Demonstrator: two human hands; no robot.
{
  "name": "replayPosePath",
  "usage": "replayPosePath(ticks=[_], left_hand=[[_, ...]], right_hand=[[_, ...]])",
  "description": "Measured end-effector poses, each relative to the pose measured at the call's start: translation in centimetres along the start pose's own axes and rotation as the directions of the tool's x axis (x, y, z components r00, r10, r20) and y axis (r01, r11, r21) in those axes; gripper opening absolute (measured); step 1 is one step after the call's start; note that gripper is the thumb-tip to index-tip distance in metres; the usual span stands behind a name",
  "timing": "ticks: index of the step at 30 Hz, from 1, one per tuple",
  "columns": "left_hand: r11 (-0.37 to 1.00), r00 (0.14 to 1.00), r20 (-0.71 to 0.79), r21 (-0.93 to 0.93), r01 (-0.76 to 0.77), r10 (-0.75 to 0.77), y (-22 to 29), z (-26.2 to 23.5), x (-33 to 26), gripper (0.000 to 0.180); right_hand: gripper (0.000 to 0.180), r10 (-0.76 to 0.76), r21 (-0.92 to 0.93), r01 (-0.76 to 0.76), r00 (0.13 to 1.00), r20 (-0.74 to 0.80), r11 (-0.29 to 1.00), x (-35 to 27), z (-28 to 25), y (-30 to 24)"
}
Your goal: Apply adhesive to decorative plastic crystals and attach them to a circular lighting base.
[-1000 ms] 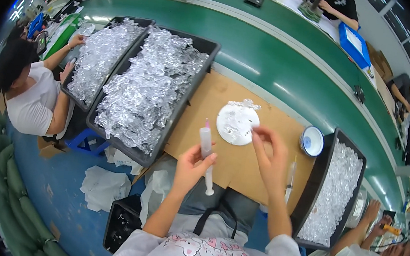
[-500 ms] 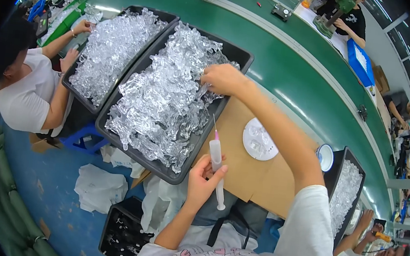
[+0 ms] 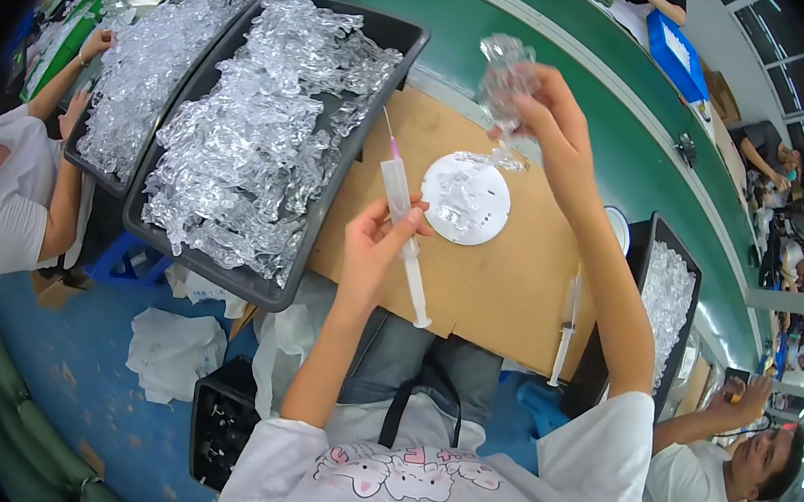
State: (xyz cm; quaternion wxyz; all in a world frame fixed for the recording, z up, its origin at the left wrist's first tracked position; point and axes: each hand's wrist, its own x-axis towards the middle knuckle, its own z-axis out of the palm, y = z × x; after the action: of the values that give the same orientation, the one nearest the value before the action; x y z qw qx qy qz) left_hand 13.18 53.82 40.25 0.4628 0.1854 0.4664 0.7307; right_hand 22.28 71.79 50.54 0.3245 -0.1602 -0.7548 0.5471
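My left hand [image 3: 381, 236] is closed round the barrel of a syringe [image 3: 396, 192], its pink-hubbed needle pointing up and away from me. Raised above the cardboard, my right hand [image 3: 555, 120] grips several clear plastic parts [image 3: 505, 71], blurred by motion; their exact kind I cannot make out. Below it a round white plate [image 3: 492, 219] carries more clear parts [image 3: 458, 198]. Left of my hands stands a large black tray [image 3: 293, 284] heaped with the same clear parts [image 3: 258, 128]. A second syringe [image 3: 567, 327] lies on the cardboard near its right side.
Brown cardboard [image 3: 525, 293] covers my part of the green bench [image 3: 465, 22]. Another filled black tray [image 3: 120, 184] stands further left, beside a person in white [image 3: 21, 191]. At right is a black bin [image 3: 654, 229] of clear pieces, with another person close by.
My right hand has left the big tray and moved right, carrying clear parts over the cardboard. My left hand still holds the syringe. The view has shifted, bringing the second syringe into sight.
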Motion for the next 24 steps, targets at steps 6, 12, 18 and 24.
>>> replayPosePath(ticks=[6,12,18,24], left_hand=[[0.999,1.0,0.024,0.044,0.006,-0.007,-1.0,0.2,1.2,0.035],[0.993,1.0,0.018,0.114,0.002,-0.004,-1.9,0.7,1.9,0.033],[0.99,0.998,0.055,0.136,0.032,-0.04,-3.2,0.5,2.6,0.035],[0.99,0.997,0.066,0.14,0.028,-0.037,-3.4,0.1,3.2,0.036]], right_hand=[[0.036,0.516,0.327,-0.474,0.855,-0.049,0.818,-9.7,-2.5,-1.0],[0.043,0.637,0.317,-0.611,0.77,0.028,0.725,-14.0,-3.7,1.9],[0.043,0.68,0.232,-0.654,0.731,-0.05,0.72,-14.4,-3.7,3.2],[0.043,0.616,0.1,-0.609,0.786,-0.052,0.787,-13.8,-5.4,3.9]])
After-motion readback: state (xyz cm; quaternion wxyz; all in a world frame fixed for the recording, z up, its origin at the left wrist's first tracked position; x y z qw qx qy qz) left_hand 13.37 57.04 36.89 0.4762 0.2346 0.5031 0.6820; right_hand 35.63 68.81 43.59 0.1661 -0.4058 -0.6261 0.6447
